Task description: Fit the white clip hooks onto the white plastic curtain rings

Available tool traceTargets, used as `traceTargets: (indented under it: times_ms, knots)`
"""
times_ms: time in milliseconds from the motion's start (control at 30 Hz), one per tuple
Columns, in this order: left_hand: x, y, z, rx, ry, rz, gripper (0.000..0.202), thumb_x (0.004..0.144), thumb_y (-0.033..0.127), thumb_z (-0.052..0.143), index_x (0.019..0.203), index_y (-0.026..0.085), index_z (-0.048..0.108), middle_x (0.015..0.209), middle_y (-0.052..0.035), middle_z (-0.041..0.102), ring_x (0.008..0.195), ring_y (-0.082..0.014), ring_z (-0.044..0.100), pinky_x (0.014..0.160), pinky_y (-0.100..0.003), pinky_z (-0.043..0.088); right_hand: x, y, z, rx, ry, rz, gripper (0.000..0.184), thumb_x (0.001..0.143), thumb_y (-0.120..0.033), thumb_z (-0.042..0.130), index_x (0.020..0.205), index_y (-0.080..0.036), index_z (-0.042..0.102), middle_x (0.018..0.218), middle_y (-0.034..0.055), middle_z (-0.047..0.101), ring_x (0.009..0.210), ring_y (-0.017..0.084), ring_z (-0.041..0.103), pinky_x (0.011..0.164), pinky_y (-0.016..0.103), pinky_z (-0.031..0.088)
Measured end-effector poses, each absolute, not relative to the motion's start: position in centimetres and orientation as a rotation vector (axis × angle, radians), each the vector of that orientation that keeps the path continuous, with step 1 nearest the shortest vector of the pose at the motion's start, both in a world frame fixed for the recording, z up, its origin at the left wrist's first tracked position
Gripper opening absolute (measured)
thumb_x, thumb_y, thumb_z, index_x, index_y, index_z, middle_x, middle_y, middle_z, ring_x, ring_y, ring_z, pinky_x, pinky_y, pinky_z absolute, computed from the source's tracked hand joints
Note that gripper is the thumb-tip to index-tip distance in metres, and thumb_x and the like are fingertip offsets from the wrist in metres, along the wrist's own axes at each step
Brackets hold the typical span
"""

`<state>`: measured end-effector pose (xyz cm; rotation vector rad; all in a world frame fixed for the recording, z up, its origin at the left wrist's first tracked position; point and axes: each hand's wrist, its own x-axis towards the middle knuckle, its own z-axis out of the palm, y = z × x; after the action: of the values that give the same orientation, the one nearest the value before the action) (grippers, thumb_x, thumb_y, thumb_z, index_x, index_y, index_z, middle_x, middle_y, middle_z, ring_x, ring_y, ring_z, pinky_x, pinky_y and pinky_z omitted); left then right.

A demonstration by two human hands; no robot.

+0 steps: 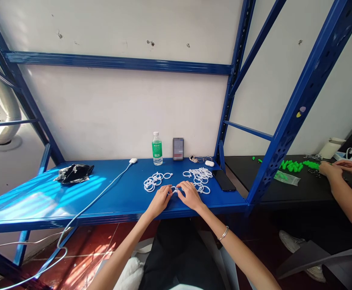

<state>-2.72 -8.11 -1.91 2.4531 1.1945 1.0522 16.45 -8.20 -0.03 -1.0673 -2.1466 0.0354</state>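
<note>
My left hand (161, 199) and my right hand (189, 194) meet over the blue shelf (112, 193), fingertips pinched together on a small white plastic ring (173, 189) between them. A pile of linked white rings (154, 181) lies just beyond my left hand. A second, larger heap of white rings (200, 177) lies beside my right hand. A thin bracelet (224, 233) sits on my right wrist.
At the back stand a water bottle (157, 149), a small dark box (178, 149), an earbud case (209, 163) and a white charger with cable (132, 160). A black phone (223, 180) and black bag (73, 173) lie on the shelf. Another person's hands (338, 167) work green parts (296, 165) at right.
</note>
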Motion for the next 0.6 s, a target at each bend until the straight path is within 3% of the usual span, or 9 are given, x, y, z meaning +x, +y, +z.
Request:
traceTargets:
  times_ms: [233,433,600]
  knots:
    - [-2.14,-8.48,-2.06,2.474,1.182,1.043,0.023,0.099,0.034,0.035,0.098,0.020,0.054,0.122,-0.0114,0.060,0.123,-0.0239,0.052,0.099,-0.041,0.046,16.49,-8.04,-0.21,-1.026,-2.167,0.049,0.009,0.093,-0.021,0.051,0.094,-0.019,0.059,0.093,0.0055,0.067,0.088,0.021,0.061,0.079,0.035,0.043]
    - [-2.13,-8.39,-2.57,2.489,1.228,1.021,0.030,0.095,0.037,0.044,0.120,0.019,0.048,0.117,-0.0105,0.061,0.110,-0.0240,0.058,0.092,-0.040,0.049,16.50,-8.11,-0.13,-0.985,-2.159,0.060,0.011,0.093,-0.016,0.047,0.090,-0.019,0.058,0.089,0.0047,0.066,0.085,0.020,0.060,0.077,0.034,0.044]
    - [-2.21,-8.11,-2.89,2.493,1.206,1.053,0.039,0.094,0.036,0.047,0.130,0.022,0.043,0.128,-0.0115,0.056,0.117,-0.0257,0.055,0.096,-0.042,0.048,16.55,-8.03,-0.22,-0.946,-2.154,0.077,0.010,0.091,-0.015,0.048,0.090,-0.019,0.057,0.089,0.0052,0.066,0.085,0.021,0.059,0.078,0.034,0.046]
